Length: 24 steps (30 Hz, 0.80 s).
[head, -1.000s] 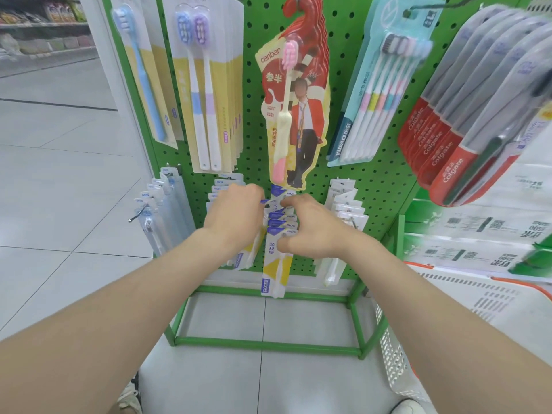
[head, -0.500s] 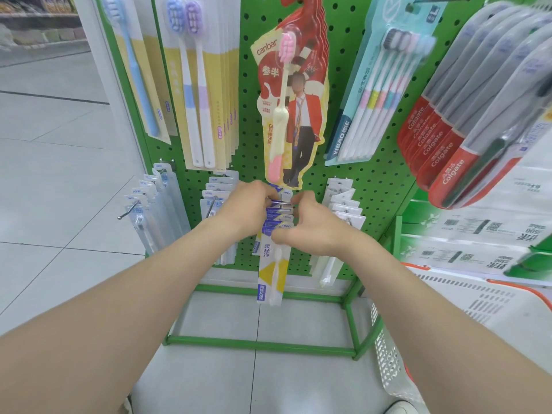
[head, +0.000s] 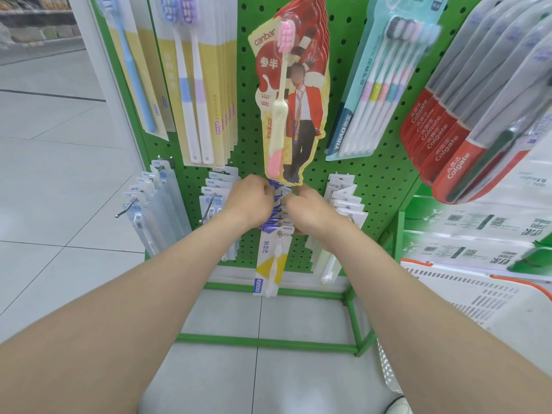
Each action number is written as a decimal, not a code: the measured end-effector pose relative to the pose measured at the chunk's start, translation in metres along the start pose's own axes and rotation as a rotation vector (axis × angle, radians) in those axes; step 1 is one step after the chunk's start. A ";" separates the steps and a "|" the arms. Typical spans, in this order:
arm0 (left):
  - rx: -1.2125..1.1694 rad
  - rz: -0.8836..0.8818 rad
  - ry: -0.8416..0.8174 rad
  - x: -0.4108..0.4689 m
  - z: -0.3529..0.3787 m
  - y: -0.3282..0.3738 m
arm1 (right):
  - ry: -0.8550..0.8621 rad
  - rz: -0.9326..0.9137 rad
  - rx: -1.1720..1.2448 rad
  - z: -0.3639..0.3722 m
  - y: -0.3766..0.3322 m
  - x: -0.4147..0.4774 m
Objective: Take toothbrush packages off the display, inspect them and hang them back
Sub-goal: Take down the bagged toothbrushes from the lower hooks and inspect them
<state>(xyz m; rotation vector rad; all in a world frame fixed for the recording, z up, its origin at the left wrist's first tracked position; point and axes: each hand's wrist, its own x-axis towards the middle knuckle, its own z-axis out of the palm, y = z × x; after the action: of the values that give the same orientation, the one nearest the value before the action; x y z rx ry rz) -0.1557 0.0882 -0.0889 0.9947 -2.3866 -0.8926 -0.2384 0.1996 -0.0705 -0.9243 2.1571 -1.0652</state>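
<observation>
I am reaching with both hands to the low middle hook (head: pixel 280 233) of the green pegboard (head: pixel 373 180), where the row of toothbrush packages (head: pixel 270 264) is hanging, white and blue with a yellow triangle on the front one. My left hand (head: pixel 249 201) is taking the row from the left side and my right hand (head: pixel 310 213) from the right. The fingers of both are curling in round the top cards, but the fingertips are hiding behind the backs of my hands, so how exactly they are pinching I cannot tell. I am gripping at the top, I think, because the hanging hole is there, and two hands are steadying the stack so that one package can slide along the hook; whether on or off, I cannot say. The front package is showing the characters 柔丝净; its small blue label is too blurred for me. Just above is hanging the red canbar package (head: pixel 294 100), and to the right the YIBAO pack (head: pixel 373 94) and, nearer to me, the red Colgate packs (head: pixel 454 144). On the left the clear packs (head: pixel 213 192) are carrying the word NEW.
</observation>
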 end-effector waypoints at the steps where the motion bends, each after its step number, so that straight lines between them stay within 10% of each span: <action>1: -0.022 -0.014 0.023 0.002 0.000 0.000 | -0.003 0.007 0.002 0.001 0.000 0.000; 24: 0.020 -0.003 0.039 0.004 -0.001 0.008 | -0.048 0.023 0.040 0.003 0.002 0.003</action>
<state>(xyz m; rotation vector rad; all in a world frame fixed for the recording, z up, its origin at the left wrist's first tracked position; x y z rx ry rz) -0.1620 0.0894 -0.0820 1.0141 -2.3662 -0.8439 -0.2391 0.1966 -0.0739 -0.8957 2.0946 -1.0604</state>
